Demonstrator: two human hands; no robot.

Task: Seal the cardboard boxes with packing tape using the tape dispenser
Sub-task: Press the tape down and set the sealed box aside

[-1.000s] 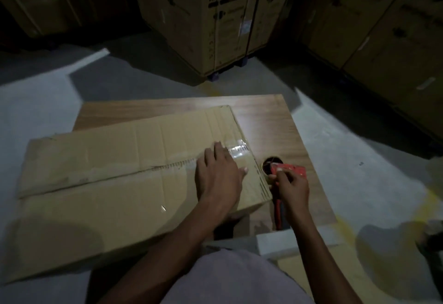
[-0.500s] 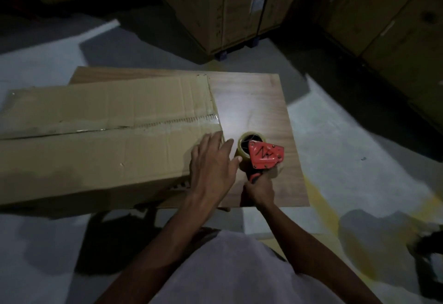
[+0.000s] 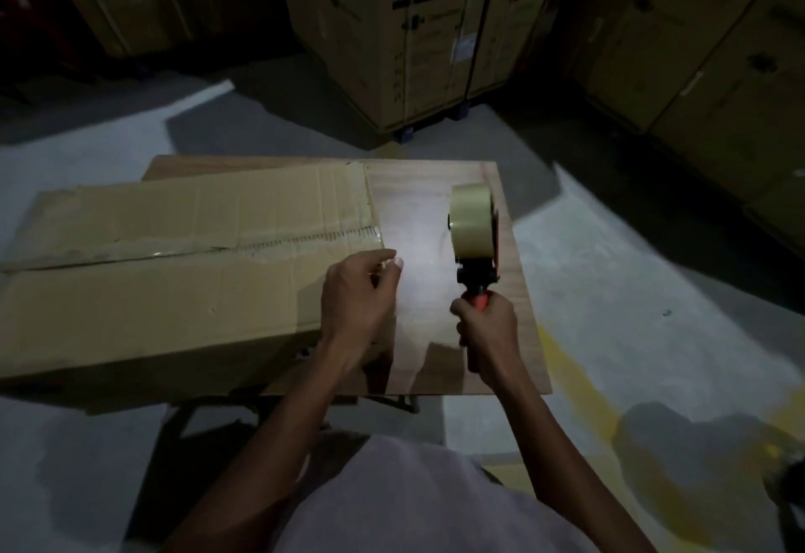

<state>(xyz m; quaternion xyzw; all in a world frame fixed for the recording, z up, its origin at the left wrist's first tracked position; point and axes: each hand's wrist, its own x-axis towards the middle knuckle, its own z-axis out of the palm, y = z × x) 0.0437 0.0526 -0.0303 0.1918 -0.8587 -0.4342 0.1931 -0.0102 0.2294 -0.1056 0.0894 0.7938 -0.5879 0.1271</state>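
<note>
Gripping the orange handle of the tape dispenser (image 3: 477, 247), the right hand (image 3: 487, 326) is holding it upright above the wooden table (image 3: 514, 334), its roll of packing tape (image 3: 469, 221) facing the camera. Beside it, the left hand (image 3: 359, 300) is hovering at the right end of the cardboard box (image 3: 152, 273), fingers loosely curled; whether they are pinching anything I cannot tell. Clear tape is lying along the box's centre seam, and large printed cartons (image 3: 414, 29) are standing behind.

Wooden table (image 3: 435, 199) stood on grey concrete floor (image 3: 610, 273) w/ yellow paint marks (image 3: 562, 361); big printed washing machine cartons (image 3: 418, 29) stacked behind, room dim
</note>
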